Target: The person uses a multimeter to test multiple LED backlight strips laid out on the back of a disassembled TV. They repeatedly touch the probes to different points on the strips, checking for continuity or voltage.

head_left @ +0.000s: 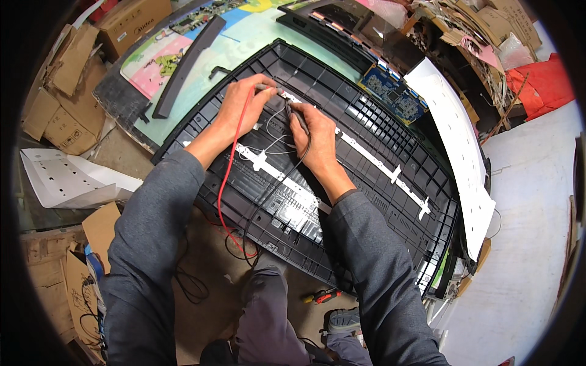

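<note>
A black plastic TV back panel (293,67) lies in front of me, with white LED strips (381,168) running across it. My left hand (239,108) is closed around a test probe (268,89) with a red lead (226,183), its tip over the far end of the upper strip. Close beside it, my right hand (317,141) pinches a second probe (300,119) with a black lead (268,198); its tip points at the same strip end. Whether either tip touches metal I cannot tell. Thin white wires (273,135) loop between the hands to the lower strip (268,166).
At the far right of the panel are a blue circuit board (397,94) and a white perforated sheet (461,165). A dark bar (189,67) lies at the far left. Cardboard boxes (131,27) stand behind it. A red-and-yellow-handled tool (323,296) is on the floor.
</note>
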A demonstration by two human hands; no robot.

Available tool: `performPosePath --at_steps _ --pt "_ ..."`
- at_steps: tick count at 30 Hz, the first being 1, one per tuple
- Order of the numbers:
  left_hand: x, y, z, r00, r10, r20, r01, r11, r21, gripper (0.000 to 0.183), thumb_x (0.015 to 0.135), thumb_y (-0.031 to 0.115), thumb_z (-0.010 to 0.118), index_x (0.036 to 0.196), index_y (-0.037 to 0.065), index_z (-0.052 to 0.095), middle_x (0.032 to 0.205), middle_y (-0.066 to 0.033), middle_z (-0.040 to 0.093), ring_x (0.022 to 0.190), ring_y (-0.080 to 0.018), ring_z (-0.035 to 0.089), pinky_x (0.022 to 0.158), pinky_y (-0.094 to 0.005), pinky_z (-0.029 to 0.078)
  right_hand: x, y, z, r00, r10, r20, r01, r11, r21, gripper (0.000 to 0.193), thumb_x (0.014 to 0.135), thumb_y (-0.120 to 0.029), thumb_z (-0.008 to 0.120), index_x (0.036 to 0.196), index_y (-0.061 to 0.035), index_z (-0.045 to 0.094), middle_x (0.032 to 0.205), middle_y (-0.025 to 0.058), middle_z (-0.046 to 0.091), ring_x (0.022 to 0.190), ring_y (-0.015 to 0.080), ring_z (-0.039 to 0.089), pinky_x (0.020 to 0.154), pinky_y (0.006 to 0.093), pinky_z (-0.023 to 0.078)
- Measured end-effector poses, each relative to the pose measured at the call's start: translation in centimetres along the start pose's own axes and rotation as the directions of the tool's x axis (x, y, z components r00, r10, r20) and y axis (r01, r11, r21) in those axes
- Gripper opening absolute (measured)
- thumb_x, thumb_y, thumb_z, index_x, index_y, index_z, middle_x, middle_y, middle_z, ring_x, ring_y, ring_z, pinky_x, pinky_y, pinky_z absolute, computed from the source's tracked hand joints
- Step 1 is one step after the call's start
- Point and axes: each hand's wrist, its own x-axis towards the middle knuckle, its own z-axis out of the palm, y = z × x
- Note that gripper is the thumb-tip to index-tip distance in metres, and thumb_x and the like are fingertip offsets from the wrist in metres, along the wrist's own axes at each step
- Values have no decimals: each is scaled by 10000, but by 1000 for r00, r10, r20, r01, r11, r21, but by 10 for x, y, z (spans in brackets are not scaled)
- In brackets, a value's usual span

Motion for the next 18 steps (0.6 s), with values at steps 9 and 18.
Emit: performPosePath --at_steps 9,18 --pt "-2 4 -3 1000 -24 16 24 1000 4 278 1046 198 711 1195 -26 777 994 -130 830 911 -159 767 780 -303 563 0 -2 0 1000 2 -4 -2 1000 5 234 984 -60 730 1208 6 713 1028 238 776 908 412 766 818 444 601" --pt "-2 4 -2 1000 -16 8 16 1000 11 280 1043 203 715 1202 -19 779 991 -135 829 910 -169 771 781 -312 565 0 1 0 1000 -12 0 12 1000 -13 231 988 -72 730 1208 -3 714 1024 235 776 903 420 759 821 452 595"
